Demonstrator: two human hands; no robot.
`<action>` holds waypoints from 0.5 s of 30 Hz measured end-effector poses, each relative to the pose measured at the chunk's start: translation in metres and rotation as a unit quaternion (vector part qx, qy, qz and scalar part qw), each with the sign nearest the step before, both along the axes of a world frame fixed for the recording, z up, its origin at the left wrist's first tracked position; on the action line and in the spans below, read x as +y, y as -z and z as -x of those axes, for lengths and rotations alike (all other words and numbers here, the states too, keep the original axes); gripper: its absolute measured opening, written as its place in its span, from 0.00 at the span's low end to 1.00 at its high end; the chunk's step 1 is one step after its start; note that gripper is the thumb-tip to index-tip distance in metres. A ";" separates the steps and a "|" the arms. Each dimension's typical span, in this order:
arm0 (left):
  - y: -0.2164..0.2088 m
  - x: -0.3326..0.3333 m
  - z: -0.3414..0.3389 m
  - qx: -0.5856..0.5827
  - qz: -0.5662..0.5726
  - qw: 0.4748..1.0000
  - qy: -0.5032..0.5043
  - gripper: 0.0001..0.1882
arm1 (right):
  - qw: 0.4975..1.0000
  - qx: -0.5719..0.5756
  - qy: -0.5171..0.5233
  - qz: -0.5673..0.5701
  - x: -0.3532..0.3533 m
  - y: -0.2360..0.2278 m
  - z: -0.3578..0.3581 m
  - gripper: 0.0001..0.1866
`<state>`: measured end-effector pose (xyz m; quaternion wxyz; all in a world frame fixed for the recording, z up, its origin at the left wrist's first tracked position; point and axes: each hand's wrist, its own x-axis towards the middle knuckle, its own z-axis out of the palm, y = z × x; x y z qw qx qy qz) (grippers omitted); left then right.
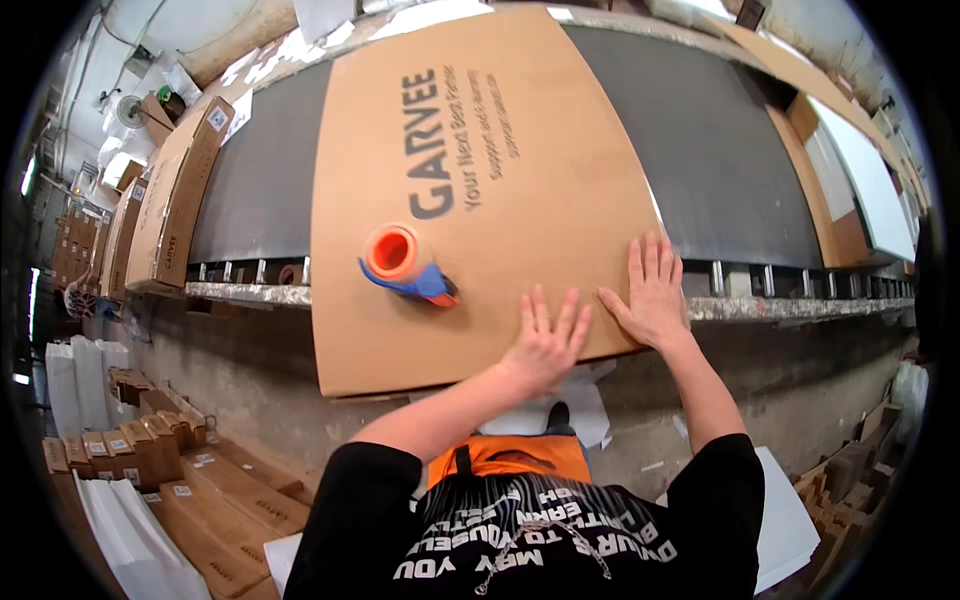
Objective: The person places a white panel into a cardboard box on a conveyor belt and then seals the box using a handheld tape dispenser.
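Apparently a steadying step: left hand [546, 342], fingers loosely spread, and right hand [652, 300], opened wide, lie on the carton [560, 190] near-right, gripping nothing. Carton spans the conveyor [265, 170]; next move probably calls for the tape dispenser [408, 286], left.

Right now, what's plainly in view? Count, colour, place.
Big box: 1, brown, centre
Tape gun: 1, blue and orange, on big box
Belt: 1, dark grey, under big box
Left box: 1, brown, belt's left end
Panel: at least 1, white, belt's right end
Floor boxes: many, brown, lower left
Sheets: several, white, lower left
Orange cloth: 1, orange, waist
Shirt: 1, black, bottom centre
Left hand: 1, bare, on big box
Right hand: 1, bare, big box's right edge
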<state>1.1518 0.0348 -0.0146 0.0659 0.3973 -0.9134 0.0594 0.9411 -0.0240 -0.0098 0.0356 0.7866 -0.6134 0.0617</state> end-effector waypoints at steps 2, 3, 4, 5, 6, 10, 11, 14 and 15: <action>-0.011 0.003 -0.006 -0.029 -0.068 0.997 -0.029 0.36 | 0.994 -0.087 -0.059 0.041 -0.011 0.000 -0.047 0.49; 0.018 0.000 -0.006 0.018 -0.103 0.994 -0.025 0.33 | 0.973 -0.181 -0.121 0.072 -0.017 -0.008 -0.087 0.48; 0.051 -0.006 -0.006 0.059 -0.133 0.989 -0.032 0.31 | 0.957 -0.204 -0.190 0.078 -0.017 -0.039 -0.136 0.45; 0.059 -0.005 -0.007 0.261 -0.225 0.935 -0.086 0.27 | 0.946 -0.218 -0.222 0.090 -0.015 -0.062 -0.180 0.45; 0.074 -0.002 0.006 0.074 0.075 0.977 -0.188 0.29 | 0.935 -0.192 -0.285 0.084 -0.010 -0.083 -0.219 0.43; 0.116 -0.007 0.047 0.334 0.106 0.934 -0.072 0.41 | 0.945 -0.137 -0.296 0.032 -0.033 -0.046 -0.286 0.22; 0.105 -0.007 0.019 0.383 -0.052 0.922 0.026 0.45 | 0.954 -0.133 -0.266 -0.049 -0.036 -0.049 -0.276 0.16; 0.042 0.002 0.010 0.190 -0.130 0.971 0.066 0.52 | 0.967 -0.121 -0.218 -0.046 -0.053 -0.040 -0.206 0.11; 0.028 0.004 0.014 -0.059 -0.070 0.996 0.014 0.56 | 0.970 -0.099 -0.222 -0.031 -0.061 -0.040 -0.171 0.13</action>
